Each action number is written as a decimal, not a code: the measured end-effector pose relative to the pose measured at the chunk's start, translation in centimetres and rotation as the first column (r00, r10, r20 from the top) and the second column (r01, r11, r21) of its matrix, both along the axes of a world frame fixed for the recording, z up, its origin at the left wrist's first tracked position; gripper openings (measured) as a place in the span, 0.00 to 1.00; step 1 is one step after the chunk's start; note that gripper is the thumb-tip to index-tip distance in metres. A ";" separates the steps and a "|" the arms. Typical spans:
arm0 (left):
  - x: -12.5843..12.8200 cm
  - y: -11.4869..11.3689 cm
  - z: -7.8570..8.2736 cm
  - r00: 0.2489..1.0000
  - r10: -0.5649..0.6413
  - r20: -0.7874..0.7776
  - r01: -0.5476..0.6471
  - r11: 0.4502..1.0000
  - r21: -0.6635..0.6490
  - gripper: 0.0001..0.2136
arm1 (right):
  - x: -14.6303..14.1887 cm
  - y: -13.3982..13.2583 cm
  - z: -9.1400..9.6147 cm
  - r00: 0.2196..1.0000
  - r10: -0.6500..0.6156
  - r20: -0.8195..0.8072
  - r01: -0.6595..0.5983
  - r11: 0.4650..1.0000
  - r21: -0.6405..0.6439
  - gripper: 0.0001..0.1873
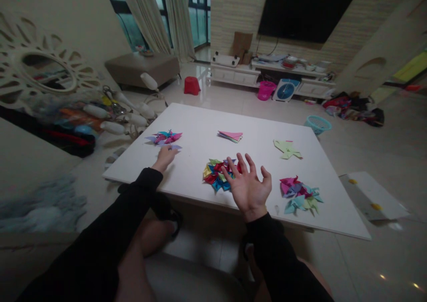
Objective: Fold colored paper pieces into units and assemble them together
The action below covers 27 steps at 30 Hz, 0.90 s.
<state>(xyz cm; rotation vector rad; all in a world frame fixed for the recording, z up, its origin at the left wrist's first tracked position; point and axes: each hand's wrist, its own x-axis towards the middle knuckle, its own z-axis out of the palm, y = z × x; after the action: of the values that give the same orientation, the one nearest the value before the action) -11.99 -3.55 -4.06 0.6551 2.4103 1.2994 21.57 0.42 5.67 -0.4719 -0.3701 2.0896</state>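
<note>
My left hand (164, 158) is over the left side of the white table (196, 124), its fingers pinched on a lavender folded-paper crane (175, 146). Just beyond it lies a small group of purple, pink and blue paper cranes (168, 136). My right hand (251, 184) is raised with the palm turned up and the fingers spread, holding nothing. Behind its fingertips, partly covered, sits a pile of shiny red, gold, blue and green paper cranes (213, 176). To its right is another pile of pink, purple, teal and pale green cranes (300, 195).
Toward the table's far side lie a stack of folded pink and green paper (231, 136) and a pale green folded piece (287, 149). A blue basket (318, 124) stands past the right edge. On the floor beyond are a red stool (191, 86) and a pink bin (266, 90).
</note>
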 end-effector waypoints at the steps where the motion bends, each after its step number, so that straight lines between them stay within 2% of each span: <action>1: 0.7 0.3 0.6 0.999 -0.044 -0.024 0.045 0.999 0.017 0.10 | 0.0 0.3 -0.1 1.000 -0.007 0.028 0.007 1.000 0.006 0.20; 4: 4.0 1.0 2.4 0.972 -0.214 -0.093 0.223 0.971 0.091 0.08 | -0.3 1.3 -0.7 0.972 -0.024 0.233 0.019 1.000 0.022 0.17; 6: 6.8 1.1 3.2 0.942 -0.315 -0.114 0.329 0.935 0.132 0.08 | -0.6 1.9 -1.3 0.906 -0.032 0.422 0.001 0.997 0.073 0.14; 9: 10.5 0.8 3.9 0.872 -0.473 -0.123 0.488 0.850 0.197 0.07 | -0.9 2.6 -2.4 0.772 -0.098 0.628 -0.084 0.964 0.253 0.10; 11: 12.3 0.3 4.1 0.805 -0.578 -0.131 0.592 0.772 0.232 0.05 | -0.8 2.9 -2.8 0.662 -0.204 0.721 -0.178 0.892 0.416 0.08; 14: 13.8 -0.5 4.6 0.735 -0.659 -0.158 0.674 0.687 0.271 0.02 | -0.5 3.3 -3.2 0.479 -0.451 0.753 -0.351 0.688 0.635 0.05; 16: 14.2 -1.1 4.8 0.726 -0.667 -0.169 0.682 0.667 0.302 0.02 | -0.4 3.4 -3.4 0.412 -0.558 0.720 -0.447 0.565 0.694 0.03; 18: 14.3 -1.6 5.1 0.721 -0.673 -0.166 0.685 0.655 0.318 0.04 | -0.6 3.3 -3.7 0.402 -0.584 0.706 -0.505 0.501 0.702 0.02; 21: 14.2 -2.0 5.4 0.701 -0.697 -0.152 0.701 0.635 0.325 0.06 | -1.1 3.0 -4.1 0.414 -0.574 0.707 -0.545 0.465 0.697 0.02; 27: 14.1 -2.3 5.7 0.685 -0.722 -0.098 0.696 0.610 0.378 0.09 | -2.1 2.5 -4.1 0.454 -0.497 0.740 -0.553 0.494 0.671 0.05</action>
<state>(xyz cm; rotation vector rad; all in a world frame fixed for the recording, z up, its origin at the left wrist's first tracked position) 2.16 -5.86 1.66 1.4734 1.5118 1.3693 19.49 2.95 1.57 -0.8921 -2.0448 1.1018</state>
